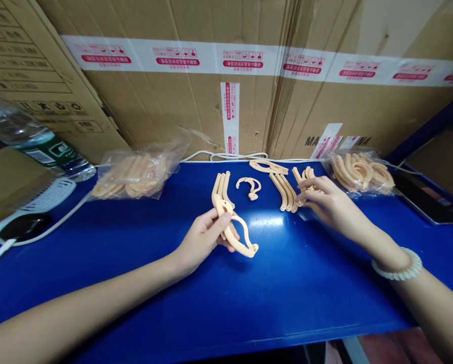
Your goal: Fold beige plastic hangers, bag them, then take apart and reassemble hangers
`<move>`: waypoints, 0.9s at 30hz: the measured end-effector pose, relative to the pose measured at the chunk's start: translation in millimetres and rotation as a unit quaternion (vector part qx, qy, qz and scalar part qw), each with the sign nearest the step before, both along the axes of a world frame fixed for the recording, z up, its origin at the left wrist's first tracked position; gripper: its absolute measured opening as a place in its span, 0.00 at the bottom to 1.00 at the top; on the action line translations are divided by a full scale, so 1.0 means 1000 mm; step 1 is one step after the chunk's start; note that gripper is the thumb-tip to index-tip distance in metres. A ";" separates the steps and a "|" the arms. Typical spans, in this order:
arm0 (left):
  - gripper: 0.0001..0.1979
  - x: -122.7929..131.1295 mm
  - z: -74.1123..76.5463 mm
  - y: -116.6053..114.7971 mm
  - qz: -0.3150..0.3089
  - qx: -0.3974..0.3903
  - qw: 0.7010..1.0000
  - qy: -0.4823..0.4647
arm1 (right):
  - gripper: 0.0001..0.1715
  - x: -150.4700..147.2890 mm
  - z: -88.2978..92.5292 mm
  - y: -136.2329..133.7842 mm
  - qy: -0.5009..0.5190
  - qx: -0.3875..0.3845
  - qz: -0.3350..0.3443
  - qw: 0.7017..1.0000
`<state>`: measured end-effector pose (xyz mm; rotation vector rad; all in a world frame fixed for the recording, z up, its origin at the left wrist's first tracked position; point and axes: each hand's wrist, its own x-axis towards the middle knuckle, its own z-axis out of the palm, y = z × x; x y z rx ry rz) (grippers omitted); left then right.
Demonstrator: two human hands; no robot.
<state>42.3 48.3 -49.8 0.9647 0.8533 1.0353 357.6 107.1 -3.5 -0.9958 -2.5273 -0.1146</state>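
Observation:
My left hand (207, 232) is closed around a beige plastic folding hanger piece (241, 246), made of curved arms joined near my thumb. Just behind it lie several slim curved arms (222, 184) side by side. A loose beige hook (250, 186) rests to their right. My right hand (327, 205) reaches over a small group of beige parts (308, 174), its fingers apart and partly covering them. Near its fingertips is a row of bent beige arms (284, 192). Behind that row lies a longer looped hanger piece (268, 167).
Clear bags of beige parts lie at the left (135, 174) and right (361, 172) of the blue table (226, 308). A water bottle (40, 136), a black round device (25, 227) and white cables sit at the left. A dark tablet-like device (435, 177) is at the right; cardboard boxes (166, 106) stand behind.

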 end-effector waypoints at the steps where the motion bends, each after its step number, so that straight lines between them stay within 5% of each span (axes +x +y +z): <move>1: 0.24 0.000 0.001 0.000 0.001 0.001 1.000 0.001 | 0.12 0.001 -0.003 0.001 -0.009 -0.011 -0.005 1.000; 12: 0.24 0.000 0.000 0.000 -0.007 -0.003 1.000 -0.008 | 0.19 0.012 -0.013 0.005 -0.024 -0.053 -0.022 0.998; 19: 0.23 0.001 0.003 -0.001 -0.001 -0.016 0.999 -0.046 | 0.14 0.007 -0.009 -0.004 -0.057 -0.073 -0.070 0.993; 27: 0.18 -0.002 0.002 -0.002 -0.028 0.026 0.999 -0.039 | 0.16 -0.008 -0.007 -0.015 -0.010 -0.037 -0.057 0.998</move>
